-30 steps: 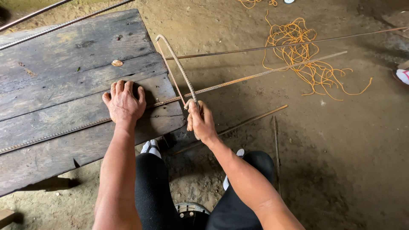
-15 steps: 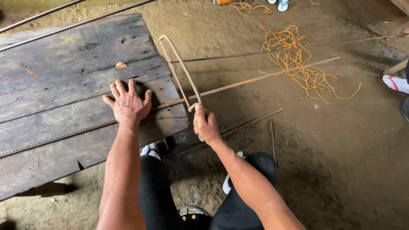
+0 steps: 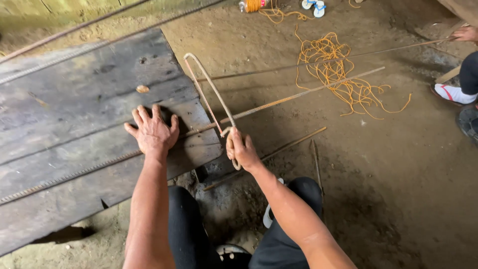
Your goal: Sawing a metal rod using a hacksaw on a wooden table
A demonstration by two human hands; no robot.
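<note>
Two bare hands are at work over a weathered plank table (image 3: 74, 114) that stands on a dirt floor (image 3: 398, 189). The left hand (image 3: 152, 130) lies flat on the boards with its fingers spread, palm pressed down over a long ribbed steel rod (image 3: 74, 174) that runs along the planks and out past the table's edge. The right hand (image 3: 241, 149) hangs just off that edge, fingers curled tight around the lower end of a bent rod tool (image 3: 209, 92) — a thin bar folded into a narrow hairpin loop whose rounded top points away from the person, up over the corner of the table. Where the tool crosses the long rod, just beside the right hand, the two pieces of metal touch. Beyond the table the rod carries on, angling up over the ground toward a loose tangle of orange cord (image 3: 338, 74) that lies well apart from both hands. A second thin rod (image 3: 323, 62) lies on the ground beyond it, near the cord. A shorter rod (image 3: 294, 142) lies on the dirt close to the person's right knee. At the far right edge, another person's foot in a white sandal (image 3: 450, 93) shows — little more of them can be made out.
</note>
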